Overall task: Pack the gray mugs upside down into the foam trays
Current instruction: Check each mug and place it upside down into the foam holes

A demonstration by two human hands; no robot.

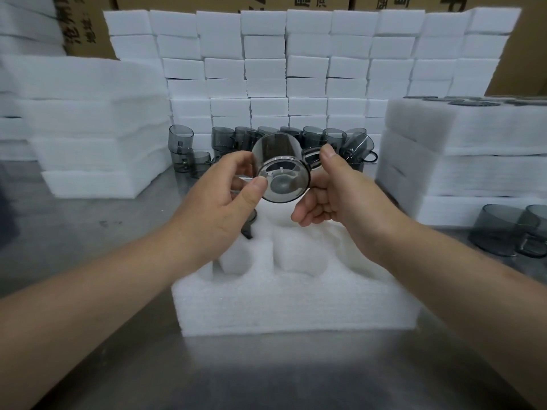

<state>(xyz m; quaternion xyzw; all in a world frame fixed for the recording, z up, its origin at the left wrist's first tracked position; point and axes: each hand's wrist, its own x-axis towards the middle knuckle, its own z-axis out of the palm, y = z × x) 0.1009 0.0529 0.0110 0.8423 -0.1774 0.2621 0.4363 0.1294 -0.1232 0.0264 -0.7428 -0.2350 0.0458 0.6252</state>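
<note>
At 6 o'clock a foam tray (296, 306) sits on the steel table (266, 374). Above it the left hand (219, 202) pinches the gray mug (281, 173) from 9 o'clock. The right hand (334, 190) pinches its handle from 3 o'clock, and the mug's base faces the camera. Loose mugs (296, 134) line 12 o'clock, before stacked foam blocks (307, 69).

Smoky see-through gray mug (281, 170) is up in the air, base tipped toward the camera, handle off to the right. It's right above the white foam tray (296, 309), near pockets open. More mugs (296, 136) bunched behind.
</note>
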